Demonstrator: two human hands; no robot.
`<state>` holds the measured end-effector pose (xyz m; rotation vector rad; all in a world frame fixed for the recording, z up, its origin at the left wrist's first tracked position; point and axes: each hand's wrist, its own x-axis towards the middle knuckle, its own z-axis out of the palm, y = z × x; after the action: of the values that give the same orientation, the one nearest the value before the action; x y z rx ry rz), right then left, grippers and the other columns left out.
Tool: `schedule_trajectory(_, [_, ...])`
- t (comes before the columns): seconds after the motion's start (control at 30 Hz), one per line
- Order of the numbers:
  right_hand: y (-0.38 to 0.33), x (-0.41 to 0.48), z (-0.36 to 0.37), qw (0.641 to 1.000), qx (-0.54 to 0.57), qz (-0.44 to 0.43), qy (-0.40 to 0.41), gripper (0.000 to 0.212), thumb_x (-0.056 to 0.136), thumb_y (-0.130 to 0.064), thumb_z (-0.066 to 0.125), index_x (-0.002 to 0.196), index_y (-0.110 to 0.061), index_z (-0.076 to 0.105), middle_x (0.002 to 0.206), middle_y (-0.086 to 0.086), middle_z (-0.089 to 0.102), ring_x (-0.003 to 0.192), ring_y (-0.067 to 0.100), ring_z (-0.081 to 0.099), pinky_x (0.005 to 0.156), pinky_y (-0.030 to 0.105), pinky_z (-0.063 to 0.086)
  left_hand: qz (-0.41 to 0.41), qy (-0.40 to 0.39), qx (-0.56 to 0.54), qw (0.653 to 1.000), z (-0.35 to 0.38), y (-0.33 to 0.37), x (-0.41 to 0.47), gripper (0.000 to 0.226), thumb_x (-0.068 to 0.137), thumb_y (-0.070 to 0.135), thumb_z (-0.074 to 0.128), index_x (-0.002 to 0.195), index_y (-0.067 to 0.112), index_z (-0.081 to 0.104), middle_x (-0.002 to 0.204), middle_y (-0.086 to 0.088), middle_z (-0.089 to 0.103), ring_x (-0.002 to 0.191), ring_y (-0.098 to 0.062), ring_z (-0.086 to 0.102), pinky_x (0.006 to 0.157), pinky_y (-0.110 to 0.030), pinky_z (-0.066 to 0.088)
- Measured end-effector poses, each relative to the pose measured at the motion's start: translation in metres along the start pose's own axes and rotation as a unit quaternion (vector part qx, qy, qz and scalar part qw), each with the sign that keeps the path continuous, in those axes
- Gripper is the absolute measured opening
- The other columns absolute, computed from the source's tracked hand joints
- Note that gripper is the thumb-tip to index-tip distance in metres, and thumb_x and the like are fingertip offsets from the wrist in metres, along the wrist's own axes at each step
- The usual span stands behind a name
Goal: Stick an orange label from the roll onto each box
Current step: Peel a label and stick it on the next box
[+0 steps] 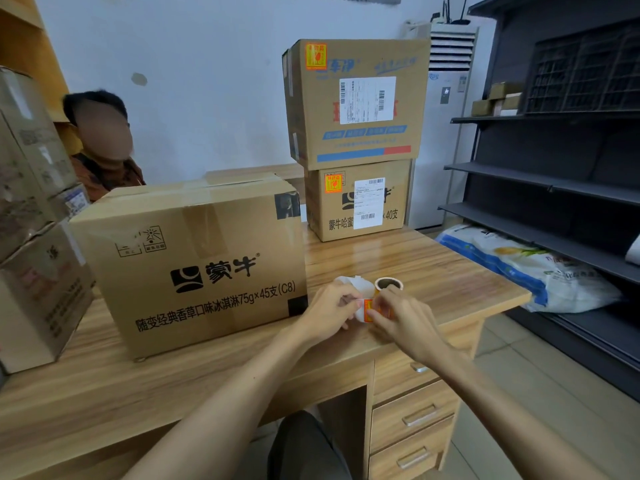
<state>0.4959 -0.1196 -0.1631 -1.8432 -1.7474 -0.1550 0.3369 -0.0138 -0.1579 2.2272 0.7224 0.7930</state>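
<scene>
A big cardboard box (194,265) stands on the wooden desk (433,265) at the left, and I see no orange label on its faces. Behind it two boxes are stacked: the upper box (360,98) carries an orange label (316,56) at its top left corner, and the lower box (356,202) carries an orange label (333,183) too. The label roll (388,284) lies by the desk's front edge. My left hand (329,311) holds the white backing strip. My right hand (398,318) pinches an orange label (369,311) on that strip.
More cardboard boxes (34,220) are piled at the far left. A person (100,143) sits behind the big box. Dark shelves (554,168) line the right wall, with a white and blue sack (540,268) on the lowest one. Desk drawers (412,410) sit below my right arm.
</scene>
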Motion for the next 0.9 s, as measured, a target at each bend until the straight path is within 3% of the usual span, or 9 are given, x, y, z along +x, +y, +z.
schedule_trajectory(0.13, [-0.003, 0.003, 0.002, 0.999, 0.012, 0.028, 0.009, 0.022, 0.093, -0.044, 0.06, 0.091, -0.023, 0.06, 0.09, -0.008, 0.056, 0.08, 0.016, 0.06, 0.067, 0.036, 0.044, 0.003, -0.016, -0.029, 0.999, -0.002, 0.0, -0.001, 0.017, 0.099, 0.014, 0.06, 0.096, 0.009, 0.077, 0.088, -0.018, 0.069, 0.074, -0.009, 0.06, 0.064, -0.044, 0.062])
schedule_trajectory(0.3, [-0.006, 0.003, 0.001, 0.998, 0.018, 0.048, 0.025, 0.023, 0.095, -0.045, 0.06, 0.093, -0.021, 0.062, 0.092, -0.008, 0.063, 0.085, 0.017, 0.062, 0.068, 0.036, 0.042, -0.003, -0.03, -0.042, 0.999, -0.004, 0.003, -0.001, 0.018, 0.1, 0.01, 0.059, 0.102, 0.008, 0.077, 0.079, -0.001, 0.062, 0.074, -0.005, 0.06, 0.067, -0.04, 0.061])
schedule_trajectory(0.43, [-0.008, 0.0, -0.001, 0.997, 0.024, 0.06, 0.033, 0.02, 0.094, -0.041, 0.061, 0.094, -0.022, 0.064, 0.093, -0.008, 0.066, 0.088, 0.017, 0.062, 0.066, 0.033, 0.035, -0.004, -0.035, -0.041, 0.999, -0.001, 0.005, 0.0, 0.018, 0.099, 0.01, 0.061, 0.097, 0.011, 0.078, 0.084, -0.007, 0.063, 0.077, -0.008, 0.061, 0.067, -0.043, 0.062])
schedule_trajectory(0.53, [-0.007, -0.002, -0.001, 0.994, 0.035, 0.089, 0.044, 0.016, 0.093, -0.039, 0.063, 0.093, -0.024, 0.067, 0.093, -0.007, 0.068, 0.089, 0.018, 0.063, 0.069, 0.034, 0.041, -0.008, -0.032, -0.045, 0.998, 0.002, 0.006, 0.001, 0.019, 0.099, 0.011, 0.061, 0.099, 0.013, 0.079, 0.083, -0.009, 0.066, 0.076, -0.009, 0.061, 0.067, -0.041, 0.061])
schedule_trajectory(0.67, [-0.006, -0.003, 0.001, 0.978, 0.127, 0.147, 0.069, 0.009, 0.09, -0.035, 0.067, 0.087, -0.027, 0.069, 0.084, -0.011, 0.068, 0.083, 0.016, 0.063, 0.071, 0.035, 0.048, -0.017, -0.018, -0.053, 0.998, 0.007, 0.009, 0.003, 0.019, 0.099, 0.015, 0.062, 0.105, 0.013, 0.08, 0.083, -0.009, 0.068, 0.076, -0.011, 0.062, 0.066, -0.036, 0.061])
schedule_trajectory(0.9, [-0.002, -0.006, 0.007, 0.954, 0.231, 0.164, 0.096, 0.005, 0.087, -0.027, 0.07, 0.082, -0.027, 0.071, 0.078, -0.011, 0.068, 0.075, 0.005, 0.062, 0.067, 0.032, 0.05, -0.024, 0.001, -0.062, 0.998, 0.015, 0.01, 0.006, 0.015, 0.098, 0.02, 0.066, 0.096, 0.016, 0.081, 0.086, -0.014, 0.071, 0.074, -0.014, 0.062, 0.062, -0.034, 0.058])
